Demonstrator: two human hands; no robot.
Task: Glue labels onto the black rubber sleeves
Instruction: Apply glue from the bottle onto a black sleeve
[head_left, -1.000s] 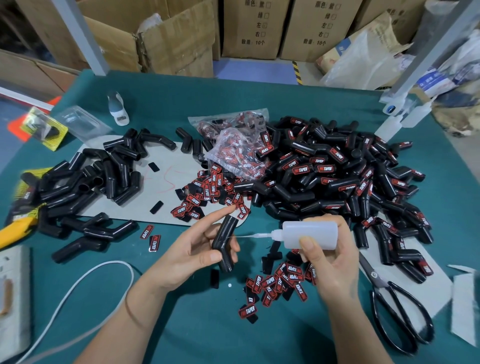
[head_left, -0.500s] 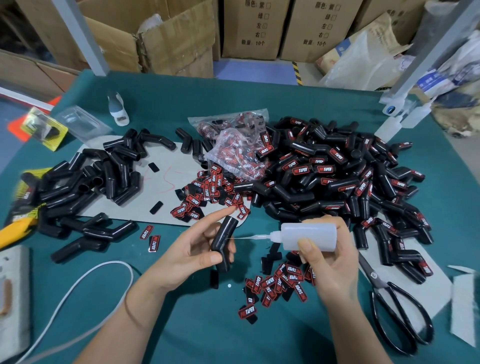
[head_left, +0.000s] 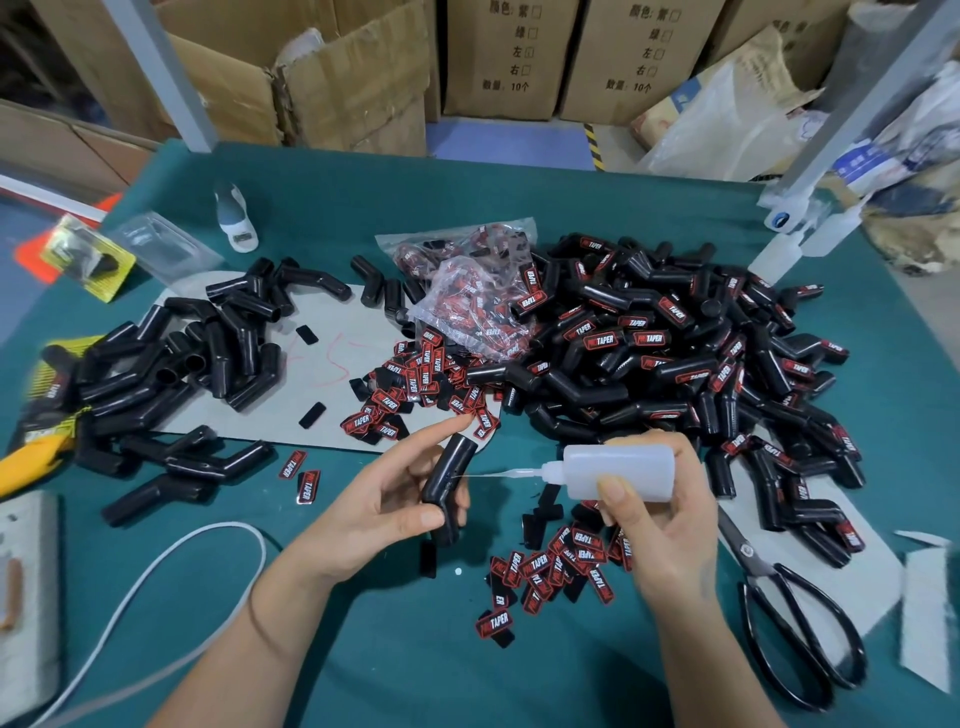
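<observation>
I hold one black rubber sleeve and one glue bottle. On my table I count one pair of scissors, one white cable and two bags of labels. The piled sleeves and loose labels are too many to count.

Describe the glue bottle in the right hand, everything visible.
The glue bottle is a small translucent white squeeze bottle, apparently soft plastic, with a tapered nozzle ending in a thin needle tip. It lies horizontal above the table, gripped by the right hand. Its needle tip reaches the black rubber sleeve held by the left hand.
</observation>
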